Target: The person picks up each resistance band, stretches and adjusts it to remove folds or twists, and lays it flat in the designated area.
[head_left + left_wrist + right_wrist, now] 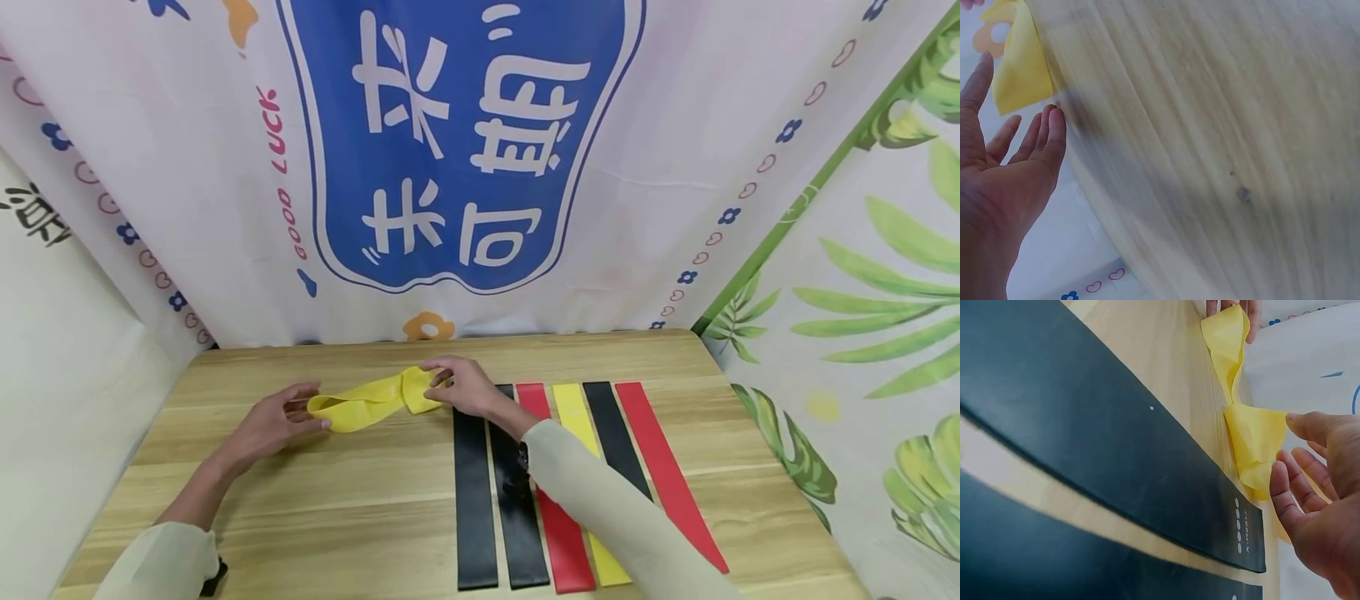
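A yellow elastic loop band lies twisted near the table's back, its ends between the two hands. Its left end gapes in a loop beside the left hand. In the left wrist view the thumb and loosely straight fingers of that hand stand either side of the band's end, not closed round it. At the other end, a folded flap meets the thumb tip of the right hand. The fingers of the right hand are loosely bent and spread from the thumb.
Right of the yellow band, flat bands lie side by side: black, black, red, yellow, black and red. The right forearm passes over some. A printed curtain hangs behind the wooden table.
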`<state>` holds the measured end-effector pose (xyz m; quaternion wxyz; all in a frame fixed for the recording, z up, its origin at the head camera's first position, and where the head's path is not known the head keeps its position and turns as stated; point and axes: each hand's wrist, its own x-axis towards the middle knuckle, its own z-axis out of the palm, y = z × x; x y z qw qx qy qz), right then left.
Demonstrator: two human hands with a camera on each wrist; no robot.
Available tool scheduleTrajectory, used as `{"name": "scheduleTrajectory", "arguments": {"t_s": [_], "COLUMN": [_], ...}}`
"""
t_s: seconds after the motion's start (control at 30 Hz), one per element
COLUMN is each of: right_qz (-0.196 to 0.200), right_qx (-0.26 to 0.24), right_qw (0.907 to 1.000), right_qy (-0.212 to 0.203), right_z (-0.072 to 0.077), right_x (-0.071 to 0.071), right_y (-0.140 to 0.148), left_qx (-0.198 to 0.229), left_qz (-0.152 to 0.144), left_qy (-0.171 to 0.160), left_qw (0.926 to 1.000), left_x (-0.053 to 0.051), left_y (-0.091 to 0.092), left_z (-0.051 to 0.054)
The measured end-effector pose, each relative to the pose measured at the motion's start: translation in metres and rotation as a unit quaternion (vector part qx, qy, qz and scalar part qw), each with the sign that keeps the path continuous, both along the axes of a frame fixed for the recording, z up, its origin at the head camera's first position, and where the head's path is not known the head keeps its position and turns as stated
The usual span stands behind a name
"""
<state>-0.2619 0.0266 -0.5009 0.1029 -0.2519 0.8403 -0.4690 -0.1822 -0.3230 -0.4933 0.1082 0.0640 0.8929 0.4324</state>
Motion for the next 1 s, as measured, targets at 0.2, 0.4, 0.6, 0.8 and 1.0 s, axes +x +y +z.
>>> {"name": "scheduleTrajectory", "arguments": {"t_s": [0.2, 0.4, 0.6, 0.8, 1.0], "right_qz": [0.007, 0.021, 0.033, 0.028, 0.022], "right_qx": [0.001, 0.004, 0.012, 0.021, 0.032], "right_qw": [0.9999, 0.9994, 0.9992, 0.9994, 0.9986], "right_qy": [-0.013, -0.027, -0.017, 0.001, 0.036], "right_z": [-0.002, -0.004, -0.006, -0.014, -0.015], "right_x": [-0.009, -0.015, -0.017, -0.019, -0.019], "right_y": [-0.011, -0.019, -0.024, -0.025, -0.025], "left_qx": [-0.005, -0.031, -0.043, -0.044, -0.058], "left_qz": [0.021, 0.025, 0.013, 0.004, 0.004], "left_qy": [0.003, 0.024, 0.056, 0.071, 0.084], "left_qw": [0.9998, 0.9989, 0.9974, 0.9965, 0.9948], "left_x": [0.001, 0.0, -0.003, -0.007, -0.01], "left_y": [0.001, 0.007, 0.013, 0.017, 0.02], "left_z": [-0.003, -0.004, -0.003, -0.005, -0.003]}}
